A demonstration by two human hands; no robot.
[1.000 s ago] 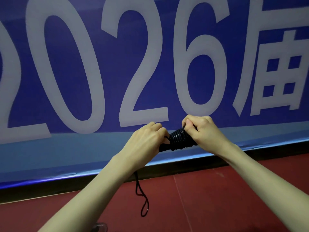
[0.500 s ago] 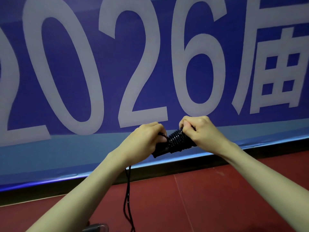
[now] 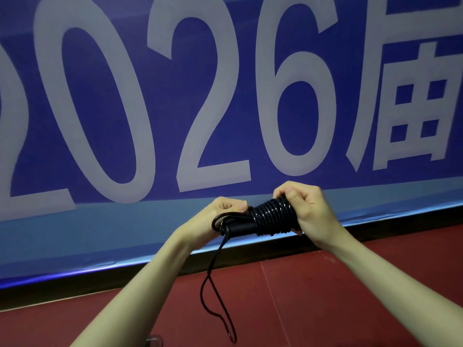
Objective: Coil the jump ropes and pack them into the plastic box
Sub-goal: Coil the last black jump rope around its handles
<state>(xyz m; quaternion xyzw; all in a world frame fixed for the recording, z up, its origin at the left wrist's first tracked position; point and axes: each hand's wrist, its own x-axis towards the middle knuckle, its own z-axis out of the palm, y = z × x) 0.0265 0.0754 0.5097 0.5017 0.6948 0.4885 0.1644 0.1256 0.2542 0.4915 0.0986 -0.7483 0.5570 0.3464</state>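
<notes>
Both hands hold the black jump rope (image 3: 271,216) in mid-air before the blue banner (image 3: 100,108). Right hand (image 3: 304,209) grips the coiled end; left hand (image 3: 220,216) pinches the loose strand, whose loop hangs down.

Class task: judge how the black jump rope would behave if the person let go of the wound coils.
The jump rope looks springy: its tight glossy coils would probably loosen once the right hand releases. The hanging loop sags, so probably floppy and light.

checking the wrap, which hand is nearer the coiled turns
Right. The right hand grips the coiled turns directly; the left hand pinches the loose cord beside them.
</notes>
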